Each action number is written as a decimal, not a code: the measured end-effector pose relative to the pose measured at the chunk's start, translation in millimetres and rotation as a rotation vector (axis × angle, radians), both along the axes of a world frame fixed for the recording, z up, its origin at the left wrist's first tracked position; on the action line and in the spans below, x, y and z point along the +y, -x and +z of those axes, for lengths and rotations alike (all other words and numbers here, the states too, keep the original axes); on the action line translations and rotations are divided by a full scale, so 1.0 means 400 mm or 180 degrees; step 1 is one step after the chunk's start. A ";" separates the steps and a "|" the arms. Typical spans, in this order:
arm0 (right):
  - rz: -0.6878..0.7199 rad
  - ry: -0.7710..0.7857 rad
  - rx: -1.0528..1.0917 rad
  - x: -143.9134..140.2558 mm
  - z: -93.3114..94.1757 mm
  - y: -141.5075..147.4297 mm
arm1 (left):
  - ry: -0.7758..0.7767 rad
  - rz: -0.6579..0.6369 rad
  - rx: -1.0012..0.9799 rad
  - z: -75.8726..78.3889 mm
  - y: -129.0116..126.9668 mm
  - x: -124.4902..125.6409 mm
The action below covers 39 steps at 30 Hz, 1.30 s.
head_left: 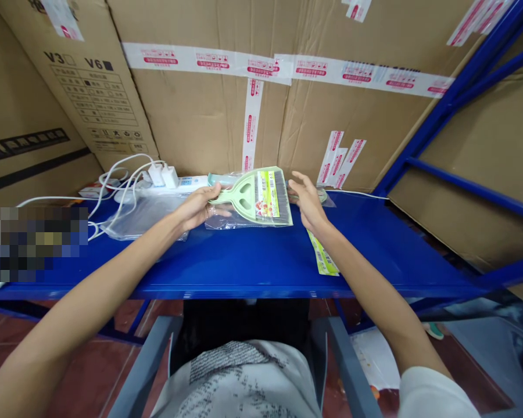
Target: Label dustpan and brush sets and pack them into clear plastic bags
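My left hand (198,206) grips the handle of a pale green hand brush (253,197) with grey bristles and a bright paper label. The brush lies partly in a clear plastic bag (226,219) on the blue shelf (261,261). Just right of the bristles, my right hand (307,203) hovers with its fingers apart, holding nothing and touching crumpled clear plastic behind it. A yellow-green paper label (323,258) lies flat on the shelf under my right forearm.
A white power strip (174,184) with chargers and white cables (122,174) sits at the back left, beside another clear bag (143,217). Taped cardboard boxes (253,87) wall the back. Blue rack posts (453,98) rise on the right. A grey chair frame (157,354) is below.
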State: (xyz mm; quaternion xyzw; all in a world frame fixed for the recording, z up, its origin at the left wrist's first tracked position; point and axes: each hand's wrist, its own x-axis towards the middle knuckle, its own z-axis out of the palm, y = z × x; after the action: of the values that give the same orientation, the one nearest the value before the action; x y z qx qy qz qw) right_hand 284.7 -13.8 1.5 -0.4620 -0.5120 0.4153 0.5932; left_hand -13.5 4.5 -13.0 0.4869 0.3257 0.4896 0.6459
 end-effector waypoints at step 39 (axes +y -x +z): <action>0.0309 -0.0163 -0.0623 -0.015 0.135 -0.153 | -0.0401 -0.0698 0.0342 0.003 -0.006 -0.012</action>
State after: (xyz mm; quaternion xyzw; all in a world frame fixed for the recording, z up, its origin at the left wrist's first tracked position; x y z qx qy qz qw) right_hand 345.7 -19.7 55.7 -0.4597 -0.5997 0.3832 0.5312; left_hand -11.2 -0.4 -11.6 0.5846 0.2733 0.4088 0.6453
